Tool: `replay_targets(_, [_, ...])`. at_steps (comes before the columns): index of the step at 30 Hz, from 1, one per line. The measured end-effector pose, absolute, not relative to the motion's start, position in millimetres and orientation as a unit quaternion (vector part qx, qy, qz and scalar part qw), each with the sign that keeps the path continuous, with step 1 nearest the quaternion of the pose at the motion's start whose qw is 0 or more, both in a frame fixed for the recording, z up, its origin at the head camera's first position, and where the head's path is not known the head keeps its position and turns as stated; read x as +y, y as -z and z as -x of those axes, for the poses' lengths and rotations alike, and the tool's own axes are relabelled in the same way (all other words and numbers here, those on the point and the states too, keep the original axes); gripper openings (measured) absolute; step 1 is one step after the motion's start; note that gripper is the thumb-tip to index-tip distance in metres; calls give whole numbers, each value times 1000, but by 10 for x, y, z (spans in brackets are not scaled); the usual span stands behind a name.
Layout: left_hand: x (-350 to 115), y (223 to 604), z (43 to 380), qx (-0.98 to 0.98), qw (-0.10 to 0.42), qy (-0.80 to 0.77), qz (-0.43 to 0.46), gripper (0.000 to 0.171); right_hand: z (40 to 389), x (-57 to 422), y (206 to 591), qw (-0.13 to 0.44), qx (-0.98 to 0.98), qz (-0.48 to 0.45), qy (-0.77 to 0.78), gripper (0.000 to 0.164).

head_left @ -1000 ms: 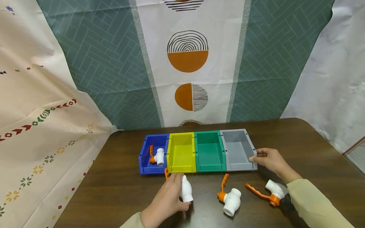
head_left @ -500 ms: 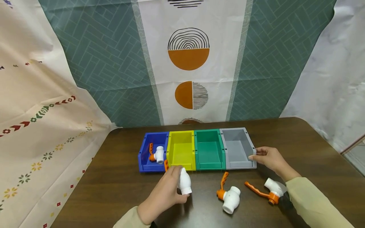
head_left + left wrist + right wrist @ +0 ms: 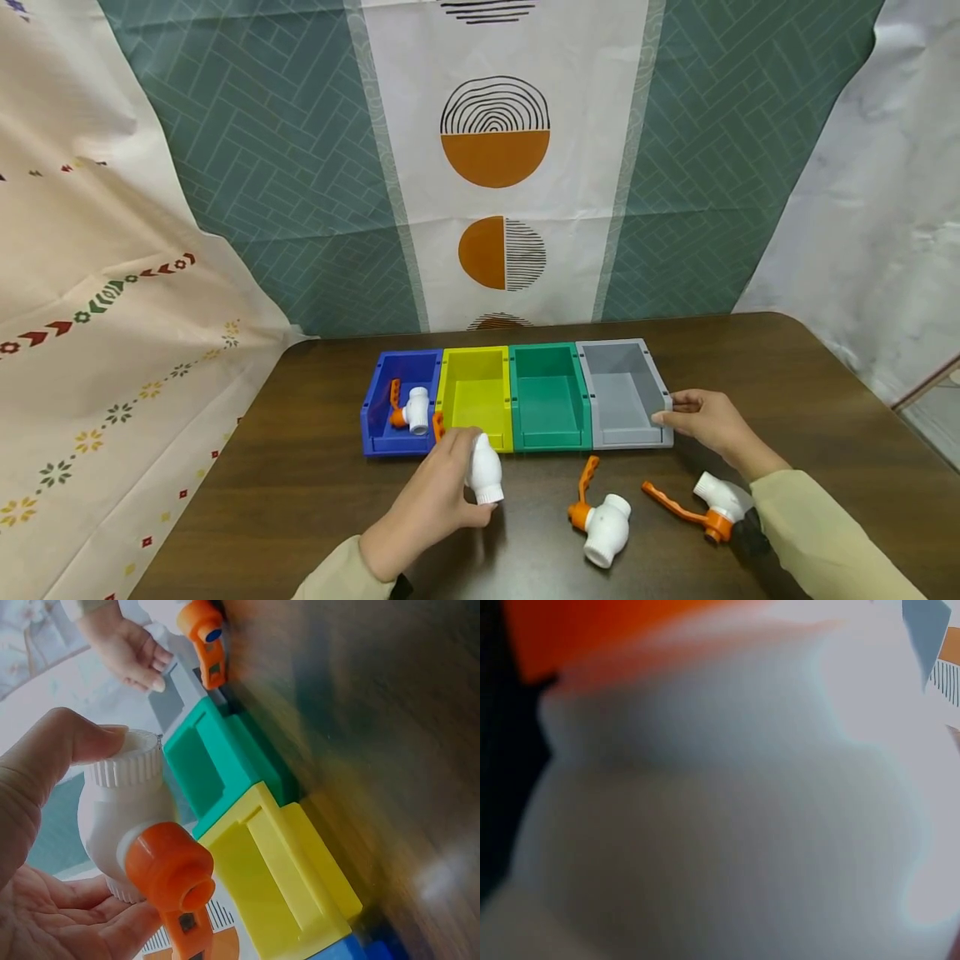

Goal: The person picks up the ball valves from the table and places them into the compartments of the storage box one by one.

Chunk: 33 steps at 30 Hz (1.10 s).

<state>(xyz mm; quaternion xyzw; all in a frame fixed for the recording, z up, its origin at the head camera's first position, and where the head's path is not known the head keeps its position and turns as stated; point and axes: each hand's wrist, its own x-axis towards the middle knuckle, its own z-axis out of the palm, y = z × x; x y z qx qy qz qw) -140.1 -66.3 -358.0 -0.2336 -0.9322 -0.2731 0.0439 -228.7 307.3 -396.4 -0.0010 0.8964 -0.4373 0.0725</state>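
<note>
– Where is the white valve [image 3: 486,472]?
– Gripped between thumb and fingers of a person's left hand [image 3: 431,496], just in front of the yellow bin [image 3: 476,368].
– And the right hand [image 3: 705,422]?
– Pinching the side of the gray bin [image 3: 630,437], while a second valve [image 3: 607,531] lies on the table [image 3: 300,475] nearby.
</note>
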Motion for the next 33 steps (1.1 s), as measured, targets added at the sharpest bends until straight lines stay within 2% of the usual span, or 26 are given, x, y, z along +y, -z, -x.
replay_targets(19, [-702,3610,1520,-926,80,287,233,78,2278,3062,3968,77,892,-2,445,71])
replay_targets(27, [-733,3631,1567,-922,113,284,239,78,2274,3052,3969,79,891,-3,447,72])
replay_targets(33, [-730,3610,1609,-920,110,298,229,78,2268,3052,3950,81,890,-9,449,73])
